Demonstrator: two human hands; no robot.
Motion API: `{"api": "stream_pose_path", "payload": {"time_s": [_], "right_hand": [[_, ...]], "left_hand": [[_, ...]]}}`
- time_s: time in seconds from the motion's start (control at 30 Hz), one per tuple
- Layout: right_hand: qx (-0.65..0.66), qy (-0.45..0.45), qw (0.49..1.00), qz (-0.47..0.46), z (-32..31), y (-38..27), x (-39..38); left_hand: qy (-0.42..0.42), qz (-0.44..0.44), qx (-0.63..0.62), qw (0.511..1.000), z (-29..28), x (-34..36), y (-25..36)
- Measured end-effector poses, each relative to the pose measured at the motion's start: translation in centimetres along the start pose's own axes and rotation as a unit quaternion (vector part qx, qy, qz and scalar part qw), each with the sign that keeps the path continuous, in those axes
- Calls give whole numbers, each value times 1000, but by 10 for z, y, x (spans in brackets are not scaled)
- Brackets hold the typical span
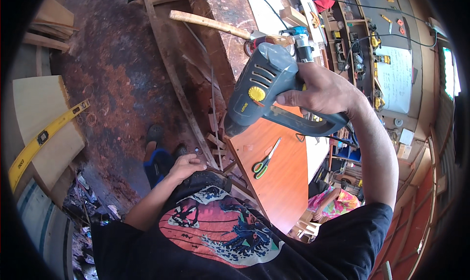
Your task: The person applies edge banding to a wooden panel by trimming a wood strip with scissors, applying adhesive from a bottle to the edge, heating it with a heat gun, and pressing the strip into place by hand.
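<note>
My right hand (325, 91) grips the handle of a grey heat gun (264, 79) with a yellow dial, its nozzle pointing down over an orange-brown board (279, 192). On that board lie green-and-black scissors (264, 165). My left hand (183, 167) is at my waist, fingers curled at the edge of a narrow dark piece; what they hold is too small to make out. Behind the heat gun, a wooden-handled hammer (205, 22) and a blue-topped tool (301, 40) lie on the worn bench (220, 6).
Cables cross the bench's far side, beside shelves of tools (345, 35) and a whiteboard (394, 79). A yellow level (34, 150) rests on plywood (44, 104) at left. A person in bright patterned clothing (338, 201) is beyond the orange board. Wooden framing (171, 84) stands beside the bench.
</note>
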State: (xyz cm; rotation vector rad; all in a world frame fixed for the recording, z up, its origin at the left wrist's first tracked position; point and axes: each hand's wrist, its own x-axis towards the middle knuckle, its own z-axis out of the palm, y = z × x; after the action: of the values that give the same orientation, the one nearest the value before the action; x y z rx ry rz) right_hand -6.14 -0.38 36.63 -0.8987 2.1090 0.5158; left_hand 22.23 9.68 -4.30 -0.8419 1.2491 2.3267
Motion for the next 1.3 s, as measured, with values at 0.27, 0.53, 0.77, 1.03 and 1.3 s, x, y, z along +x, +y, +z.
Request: {"api": "stream_pose_path", "payload": {"time_s": [0.27, 0.53, 0.77, 1.03, 1.3], "right_hand": [[4, -1, 1000, 6, -2, -2, -7], [30, 1, 999, -31, 2, 14, -6], [1, 3, 1000, 11, -3, 6, -15], [37, 65, 995, -71, 7, 36, -21], [39, 68, 994, -70, 10, 46, -24]], "left_hand": [[-3, -8, -43, 999, 2, 8, -12], [-7, -4, -34, 999, 2, 11, -13], [-9, -9, -43, 999, 4, 9, -9], [-9, 2, -37, 999, 6, 13, -17], [-26, -5, -42, 999, 6, 10, -14]]}}
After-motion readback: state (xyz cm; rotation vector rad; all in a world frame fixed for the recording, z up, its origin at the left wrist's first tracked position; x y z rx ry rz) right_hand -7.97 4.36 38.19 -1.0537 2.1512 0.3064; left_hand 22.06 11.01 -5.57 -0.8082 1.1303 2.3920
